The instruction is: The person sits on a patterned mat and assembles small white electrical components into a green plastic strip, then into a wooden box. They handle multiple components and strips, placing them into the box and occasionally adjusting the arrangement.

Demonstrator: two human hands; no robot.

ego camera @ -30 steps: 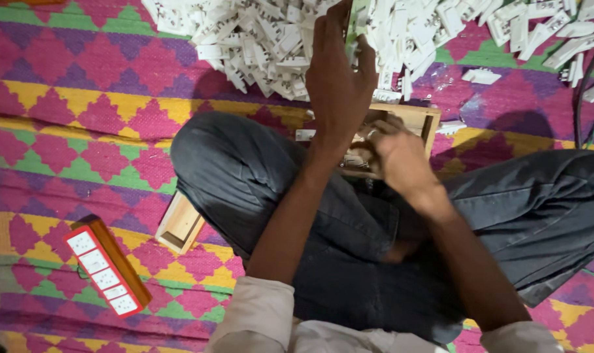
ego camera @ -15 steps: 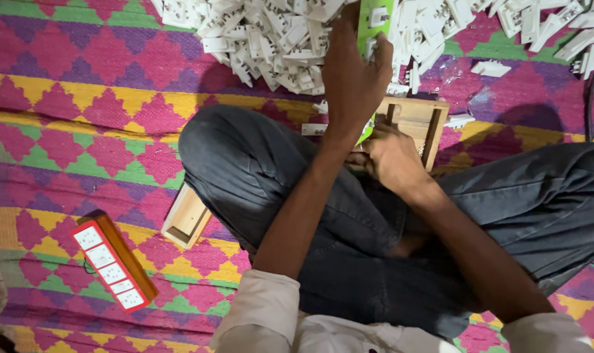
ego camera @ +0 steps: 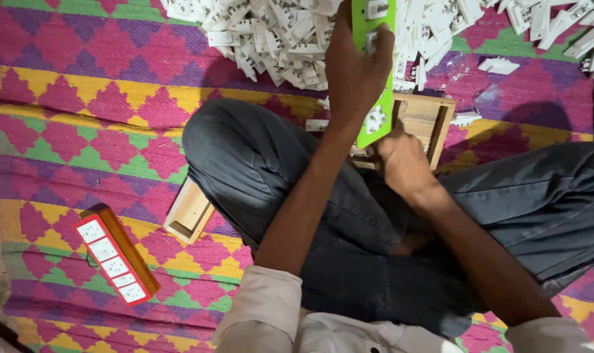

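Note:
My left hand [ego camera: 352, 68] grips a long bright green faceplate [ego camera: 375, 72] fitted with white sockets, holding it upright over the wooden box [ego camera: 434, 117] that rests between my knees. My right hand [ego camera: 401, 163] is closed at the lower end of the green plate, against the box's near side; what its fingers hold is hidden. I sit cross-legged in dark trousers on a patterned mat.
A large heap of white plastic socket parts [ego camera: 277, 33] lies ahead. A finished red-faced wooden extension board [ego camera: 114, 258] lies at the left. A small open wooden box [ego camera: 189, 212] sits by my left knee. The mat [ego camera: 81, 117] is pink, green and yellow.
My left hand has drawn the green plate out of the white heap and brought it down toward the wooden box. The right hand stays at the box.

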